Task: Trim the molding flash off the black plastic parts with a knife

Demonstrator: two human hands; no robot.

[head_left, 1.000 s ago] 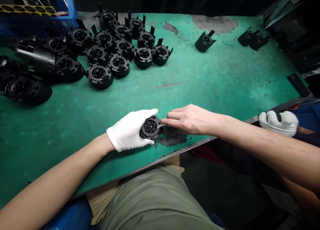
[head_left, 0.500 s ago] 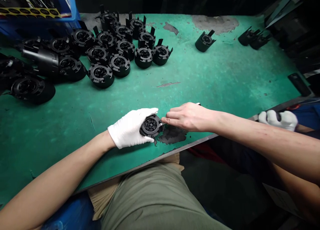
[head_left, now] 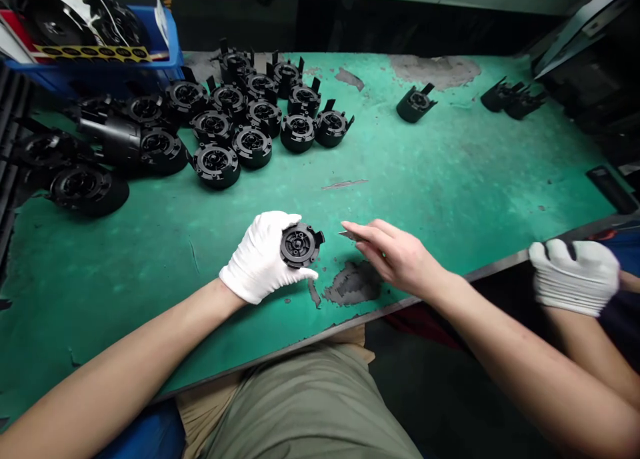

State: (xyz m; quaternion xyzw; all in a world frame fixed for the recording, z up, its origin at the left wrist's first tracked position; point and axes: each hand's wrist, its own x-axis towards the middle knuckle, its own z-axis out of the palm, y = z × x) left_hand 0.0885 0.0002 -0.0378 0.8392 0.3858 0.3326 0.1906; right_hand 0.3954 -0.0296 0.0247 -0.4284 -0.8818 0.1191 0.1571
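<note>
My left hand [head_left: 265, 256], in a white glove, is wrapped round a black round plastic housing [head_left: 300, 244]. The housing's ribbed face with its ring and centre hole is turned up toward me, and a tab sticks out on its right side. My bare right hand [head_left: 395, 254] pinches a small knife [head_left: 347, 234] with a thin pointed blade. The blade tip points left at the housing, a short gap away from it. Most of the knife's handle is hidden in my fingers.
Several similar black housings [head_left: 253, 146] stand grouped at the back left, before a blue bin [head_left: 175, 59]. One more housing [head_left: 415, 104] stands at the back right, others beyond it. A co-worker's gloved hand [head_left: 575, 276] is by the right table edge [head_left: 480, 272].
My right hand has drawn back to the right, taking the blade off the housing's rim. The housing has turned in my left hand. The co-worker's gloved hand shows more fully.
</note>
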